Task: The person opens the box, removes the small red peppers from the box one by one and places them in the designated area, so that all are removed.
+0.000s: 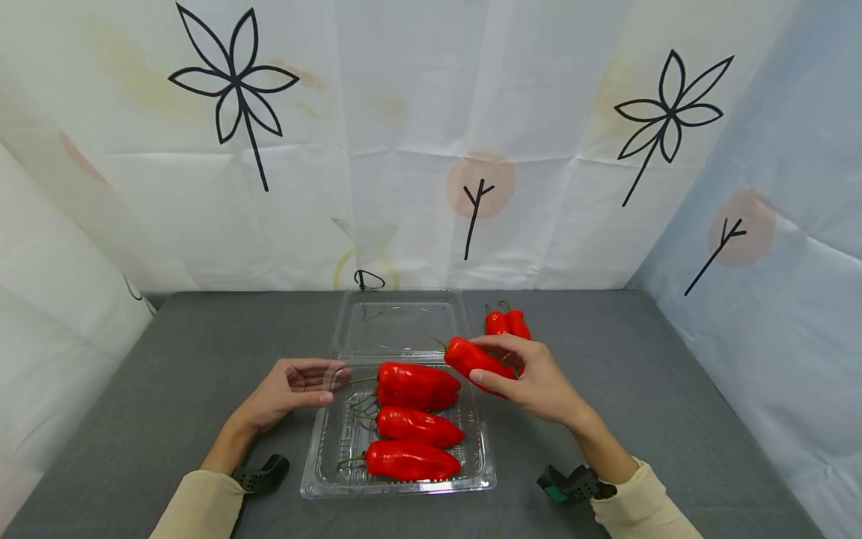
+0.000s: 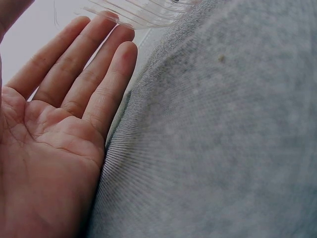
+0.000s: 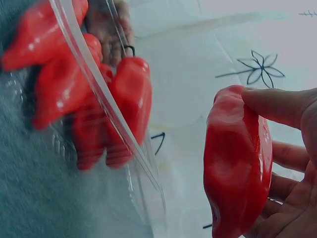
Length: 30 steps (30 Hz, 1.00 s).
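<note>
My right hand [image 1: 532, 378] grips a red pepper [image 3: 235, 163] between thumb and fingers, above the right rim of a clear plastic clamshell box [image 1: 397, 488]. Inside the box several red peppers [image 1: 412, 460] lie in a stack of rows, their stems pointing left. At the box's upper left edge is my left hand [image 1: 289, 389], its fingers fairly straight and fingertips right at the plastic. In the left wrist view that hand's palm [image 2: 54, 144] faces the camera and holds nothing. The box's lid [image 1: 400, 322] lies folded open toward the back.
Two more red peppers [image 1: 497, 323] lie on the grey tabletop [image 1: 592, 337] behind my right hand, partly hidden by it. A white cloth backdrop [image 1: 404, 112] with line-drawn plants rises along the back and sides of the table.
</note>
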{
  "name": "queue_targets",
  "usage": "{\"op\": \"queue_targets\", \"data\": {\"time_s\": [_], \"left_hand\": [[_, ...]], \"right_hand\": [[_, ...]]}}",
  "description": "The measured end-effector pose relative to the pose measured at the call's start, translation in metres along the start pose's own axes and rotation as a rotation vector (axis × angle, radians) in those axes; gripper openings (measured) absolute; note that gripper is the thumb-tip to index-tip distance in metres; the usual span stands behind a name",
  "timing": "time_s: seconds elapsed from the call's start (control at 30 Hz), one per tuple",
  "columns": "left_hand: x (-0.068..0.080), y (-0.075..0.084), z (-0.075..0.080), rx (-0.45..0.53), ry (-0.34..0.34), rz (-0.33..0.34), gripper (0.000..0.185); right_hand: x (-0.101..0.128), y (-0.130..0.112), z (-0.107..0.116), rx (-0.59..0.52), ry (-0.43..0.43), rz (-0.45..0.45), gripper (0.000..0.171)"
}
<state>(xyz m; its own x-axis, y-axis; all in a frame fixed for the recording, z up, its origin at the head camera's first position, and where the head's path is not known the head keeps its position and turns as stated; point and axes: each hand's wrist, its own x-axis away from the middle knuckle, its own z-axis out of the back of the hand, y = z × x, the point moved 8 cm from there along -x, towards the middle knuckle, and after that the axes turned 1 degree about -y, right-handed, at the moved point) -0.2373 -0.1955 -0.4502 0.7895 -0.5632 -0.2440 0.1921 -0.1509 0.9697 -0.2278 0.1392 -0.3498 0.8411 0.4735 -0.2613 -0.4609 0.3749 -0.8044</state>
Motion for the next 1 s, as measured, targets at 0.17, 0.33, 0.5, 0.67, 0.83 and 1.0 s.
{"op": "queue_targets", "data": {"time_s": [0.17, 0.33, 0.5, 0.67, 0.83, 1.0], "left_hand": [[0.0, 0.0, 0.0, 0.015, 0.001, -0.019, 0.046], [0.001, 0.001, 0.001, 0.014, 0.005, -0.027, 0.045], [0.001, 0.001, 0.002, -0.001, 0.019, -0.009, 0.045], [0.001, -0.001, 0.003, -0.01, 0.021, 0.002, 0.045], [0.001, -0.002, 0.003, -0.024, 0.023, -0.003, 0.045], [0.0, -0.001, 0.0, -0.025, 0.021, -0.001, 0.045]], "right_hand": [[-0.002, 0.009, 0.009, 0.014, 0.041, -0.042, 0.038], [-0.002, 0.017, 0.016, 0.032, 0.068, -0.061, 0.038], [-0.002, 0.023, 0.022, 0.03, 0.074, -0.097, 0.04], [-0.002, 0.03, 0.029, 0.029, 0.086, -0.142, 0.043], [-0.001, 0.038, 0.037, 0.005, 0.111, -0.168, 0.044], [-0.002, 0.049, 0.045, -0.03, 0.147, -0.196, 0.043]]}}
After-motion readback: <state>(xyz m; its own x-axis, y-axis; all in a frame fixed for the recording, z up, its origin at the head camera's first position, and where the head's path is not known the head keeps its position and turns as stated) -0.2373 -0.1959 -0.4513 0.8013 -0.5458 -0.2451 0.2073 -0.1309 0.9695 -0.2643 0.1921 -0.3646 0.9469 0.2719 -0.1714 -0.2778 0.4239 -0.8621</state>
